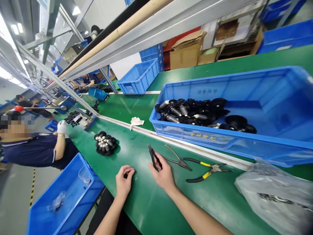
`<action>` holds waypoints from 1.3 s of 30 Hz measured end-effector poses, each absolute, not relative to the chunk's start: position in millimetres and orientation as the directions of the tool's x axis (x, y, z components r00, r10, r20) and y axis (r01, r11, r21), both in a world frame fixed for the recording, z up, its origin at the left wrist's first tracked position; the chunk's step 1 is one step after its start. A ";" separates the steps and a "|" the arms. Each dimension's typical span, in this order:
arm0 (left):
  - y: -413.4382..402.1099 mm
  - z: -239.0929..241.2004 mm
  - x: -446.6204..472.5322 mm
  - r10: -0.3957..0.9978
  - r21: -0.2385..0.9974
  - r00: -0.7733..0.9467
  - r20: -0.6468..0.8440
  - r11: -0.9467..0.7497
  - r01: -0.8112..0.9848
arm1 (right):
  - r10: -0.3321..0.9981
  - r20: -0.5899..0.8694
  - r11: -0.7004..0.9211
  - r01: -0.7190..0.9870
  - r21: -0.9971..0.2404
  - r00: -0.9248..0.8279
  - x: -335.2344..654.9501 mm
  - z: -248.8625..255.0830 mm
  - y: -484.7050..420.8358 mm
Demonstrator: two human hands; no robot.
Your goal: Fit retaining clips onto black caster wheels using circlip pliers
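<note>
My right hand [163, 173] is wrapped round a pair of black-handled pliers [151, 153], their tips pointing up and away from me. My left hand [124, 182] is close to the green tabletop [151, 212], thumb and fingers pinched together; whatever they hold, if anything, is too small to make out. Just right of those fingertips lies a tiny ring [136, 178]. Another pair of pliers [182, 162] rests beyond my right hand. Beside it are splayed pliers with black and yellow handles [206, 174].
A blue bin [220, 143] holds black parts with grey cylinders. Similar parts form a cluster [105, 143] on the bench near a white glove [137, 121]. A plastic bag [276, 189] lies at right, a blue crate [66, 195] at lower left. A co-worker [31, 148] sits at left.
</note>
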State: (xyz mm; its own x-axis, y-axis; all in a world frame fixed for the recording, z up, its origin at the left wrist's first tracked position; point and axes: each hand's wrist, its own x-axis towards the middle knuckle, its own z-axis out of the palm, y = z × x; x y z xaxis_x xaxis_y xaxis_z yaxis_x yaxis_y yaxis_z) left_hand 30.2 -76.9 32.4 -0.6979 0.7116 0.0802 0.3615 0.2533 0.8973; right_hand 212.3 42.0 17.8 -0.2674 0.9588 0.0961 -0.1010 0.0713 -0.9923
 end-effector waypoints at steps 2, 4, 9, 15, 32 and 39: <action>-77.3 32.8 26.8 0.708 0.888 -0.704 0.050 0.291 0.356 | 0.961 0.087 0.067 -0.086 -0.994 -0.261 213.9 20.7 42.0; -78.8 35.4 24.2 0.693 0.904 -0.721 -0.008 0.314 0.292 | 0.962 0.084 0.066 -0.076 -0.995 -0.259 214.8 22.7 42.4; -83.4 42.9 19.1 0.678 0.932 -0.729 -0.099 0.320 0.172 | 0.964 0.087 0.074 -0.059 -0.995 -0.251 216.1 25.1 42.9; -80.2 53.9 24.3 0.675 0.945 -0.690 -0.262 0.326 -0.040 | 0.965 0.086 0.080 -0.031 -0.996 -0.250 217.2 26.5 42.9; -63.6 64.3 9.6 0.743 0.915 -0.634 -0.214 0.379 0.135 | 0.939 0.159 0.182 0.046 -0.982 -0.304 220.4 18.4 38.1; -66.7 69.9 15.9 0.700 0.934 -0.644 -0.308 0.350 -0.067 | 0.932 0.184 0.224 0.095 -0.970 -0.313 222.3 15.5 38.4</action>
